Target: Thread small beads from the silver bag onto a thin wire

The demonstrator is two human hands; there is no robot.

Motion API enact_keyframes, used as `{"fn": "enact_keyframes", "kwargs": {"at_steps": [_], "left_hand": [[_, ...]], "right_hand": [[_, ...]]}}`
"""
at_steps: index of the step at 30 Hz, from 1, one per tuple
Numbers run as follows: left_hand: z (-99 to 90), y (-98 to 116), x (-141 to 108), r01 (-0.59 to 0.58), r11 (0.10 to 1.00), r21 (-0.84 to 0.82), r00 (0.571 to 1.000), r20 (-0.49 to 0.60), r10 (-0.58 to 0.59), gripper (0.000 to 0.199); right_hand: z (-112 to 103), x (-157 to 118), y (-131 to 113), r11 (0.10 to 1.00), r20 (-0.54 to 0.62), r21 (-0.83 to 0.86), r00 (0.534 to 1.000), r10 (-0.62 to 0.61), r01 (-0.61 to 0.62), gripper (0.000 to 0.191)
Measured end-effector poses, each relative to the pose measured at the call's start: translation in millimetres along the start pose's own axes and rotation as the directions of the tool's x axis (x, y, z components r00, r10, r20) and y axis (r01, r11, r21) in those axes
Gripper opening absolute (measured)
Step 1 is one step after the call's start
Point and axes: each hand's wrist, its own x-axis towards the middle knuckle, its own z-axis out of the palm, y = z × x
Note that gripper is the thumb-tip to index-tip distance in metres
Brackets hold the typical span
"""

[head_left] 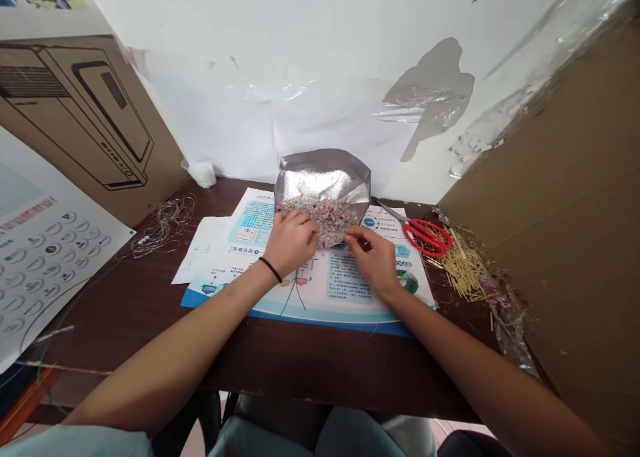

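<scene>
**item 1:** my left hand [291, 242], a black wristband [271, 269] on its wrist. fingers loosely curled and lying over the lower edge of the pouch, beside the beads. i cannot tell whether they grip anything.

**item 2:** my right hand [373, 260], just beside the left, thumb and forefinger drawn close together in a pinch at the pouch's lower right edge. whatever lies between them is too small to tell.

**item 3:** a silver foil pouch [323, 176], lying flat and open between my hands and the wall, a heap of mixed pink and white beads [321, 219] spilling at its mouth.

**around these:** the pouch rests on a printed blue-and-white paper poster [347, 287], over a dark wooden table [320, 360]. thin dark wires [295, 290] lie on the poster near my left wrist. to the right are red-handled scissors [425, 237], their blades toward the pouch, and beyond them a scatter of brass pins [463, 267] beside crumpled clear plastic film [506, 324]. to the left lies a tangled coil of fine wire [165, 225]. a cardboard panel [560, 177] stands at the right, and a printed appliance carton [85, 117] at the left.
</scene>
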Motion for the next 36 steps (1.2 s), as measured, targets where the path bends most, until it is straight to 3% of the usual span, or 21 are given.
{"fn": "enact_keyframes", "kwargs": {"at_steps": [5,9,16,22,30,36], "left_hand": [[0.7,-4.1,-1.3,-0.083,0.994,0.067,0.996,0.022,0.081,0.023],[-1.2,-7.4,-2.7,-0.233,0.959,0.159,0.969,0.12,0.215,0.044],[-0.6,-8.7,-2.6,-0.132,0.982,0.133,0.991,0.035,0.128,0.034],[1.2,-7.7,-1.0,-0.116,0.99,0.079,0.993,-0.001,0.116,0.023],[5.0,-6.2,4.7,-0.174,0.981,0.083,0.985,0.015,0.174,0.023],[2.1,-5.3,17.2,-0.271,0.961,0.06,0.96,0.085,0.266,0.021]], "right_hand": [[-0.3,0.2,0.8,0.999,-0.028,-0.039,0.999,-0.035,0.034,0.018],[-0.9,1.6,5.8,0.999,-0.07,0.038,0.998,0.004,-0.001,0.017],[-0.1,1.5,6.2,0.997,-0.078,0.073,0.997,0.028,-0.022,0.016],[0.5,1.2,3.0,0.997,-0.059,0.074,0.997,0.041,-0.037,0.015],[0.2,0.9,-2.4,0.998,-0.049,0.056,0.998,0.032,-0.029,0.016],[1.1,1.2,-2.4,0.999,-0.043,0.042,0.999,0.03,-0.028,0.017]]}}
